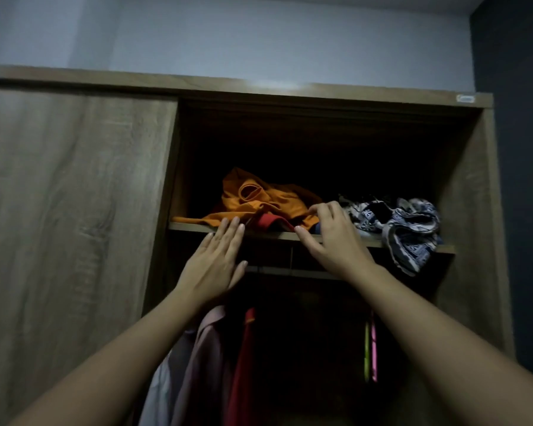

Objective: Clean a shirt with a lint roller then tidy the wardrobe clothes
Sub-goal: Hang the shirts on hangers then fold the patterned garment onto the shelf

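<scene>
The crumpled orange garment (pixel 268 201) lies heaped on the shelf (pixel 274 235), just beyond both grips. The left grip (pixel 216 259) is flat with straight fingers, its tips touching the garment. The right grip (pixel 330 235) curls at the garment's edge; I cannot tell if it pinches.

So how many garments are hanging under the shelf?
3 clearly: a whitish garment far left, a pink shirt beside it, a red garment next. Green and pink strips rightward may be more; darkness may hide others.

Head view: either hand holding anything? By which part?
Left hand: nothing, fingers flat at the shelf. Right hand: fingertips and thumb sit at the front edge of the orange garment; a closed pinch cannot be told.
</scene>
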The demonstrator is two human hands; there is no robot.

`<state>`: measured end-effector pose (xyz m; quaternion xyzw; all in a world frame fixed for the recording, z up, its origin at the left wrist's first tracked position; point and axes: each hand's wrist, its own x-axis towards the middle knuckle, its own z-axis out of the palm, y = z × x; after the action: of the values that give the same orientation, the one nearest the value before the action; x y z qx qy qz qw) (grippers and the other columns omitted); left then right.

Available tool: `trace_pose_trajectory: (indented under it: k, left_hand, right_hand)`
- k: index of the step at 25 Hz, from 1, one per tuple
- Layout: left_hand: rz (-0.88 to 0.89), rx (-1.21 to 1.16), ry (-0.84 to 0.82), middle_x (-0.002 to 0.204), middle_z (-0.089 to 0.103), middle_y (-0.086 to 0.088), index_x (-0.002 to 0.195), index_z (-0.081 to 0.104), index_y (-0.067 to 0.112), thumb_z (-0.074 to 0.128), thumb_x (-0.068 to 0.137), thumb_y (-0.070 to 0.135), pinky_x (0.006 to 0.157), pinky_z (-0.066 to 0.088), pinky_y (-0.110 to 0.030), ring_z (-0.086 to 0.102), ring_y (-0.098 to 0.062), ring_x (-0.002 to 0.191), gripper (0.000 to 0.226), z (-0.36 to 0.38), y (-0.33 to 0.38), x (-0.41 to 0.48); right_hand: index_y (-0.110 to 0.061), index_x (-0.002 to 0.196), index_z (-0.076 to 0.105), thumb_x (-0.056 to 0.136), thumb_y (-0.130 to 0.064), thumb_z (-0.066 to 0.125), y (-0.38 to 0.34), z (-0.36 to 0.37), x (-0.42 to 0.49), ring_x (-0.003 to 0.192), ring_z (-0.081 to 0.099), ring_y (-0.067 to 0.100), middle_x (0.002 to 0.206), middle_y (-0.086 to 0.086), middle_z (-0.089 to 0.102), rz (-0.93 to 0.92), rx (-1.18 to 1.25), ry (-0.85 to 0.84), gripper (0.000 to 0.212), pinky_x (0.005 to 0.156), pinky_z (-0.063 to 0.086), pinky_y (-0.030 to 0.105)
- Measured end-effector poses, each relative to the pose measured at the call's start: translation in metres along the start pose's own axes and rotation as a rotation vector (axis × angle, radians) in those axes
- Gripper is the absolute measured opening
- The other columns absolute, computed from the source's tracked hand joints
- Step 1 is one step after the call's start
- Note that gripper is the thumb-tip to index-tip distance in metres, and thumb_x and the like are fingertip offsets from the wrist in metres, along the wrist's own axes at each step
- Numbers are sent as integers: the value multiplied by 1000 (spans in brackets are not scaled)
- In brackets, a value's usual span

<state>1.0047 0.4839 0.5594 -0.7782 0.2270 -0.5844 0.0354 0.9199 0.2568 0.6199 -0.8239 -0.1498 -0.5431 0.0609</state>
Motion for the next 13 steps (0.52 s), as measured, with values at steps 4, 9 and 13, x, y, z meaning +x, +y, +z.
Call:
trace_pose_trajectory:
  k: [4,9,13]
  left_hand:
    - [-93,-128,-107,153,-4,-9,144,-6,8,-1,82,72,114,14,-38,-1,-22,141,89,18,-33,25]
    - [-210,-312,-107,148,38,-13,148,-12,15,11,81,75,110,28,-40,38,-24,133,92,28,-29,46]
    - [-319,-451,-92,129,54,-14,148,-15,23,28,84,71,102,37,-46,53,-28,115,91,15,-34,87]
  right_hand:
    - [-20,141,29,85,-56,52,-10,19,43,128,35,21,137,4,35,-13,96,-117,70,102,38,38]
    - [-25,142,24,88,-63,36,-1,66,63,130,39,29,143,10,37,30,82,-356,67,104,36,44]
    - [-24,133,34,96,-53,24,8,83,55,113,54,25,127,5,56,-82,-35,-322,49,94,37,42]
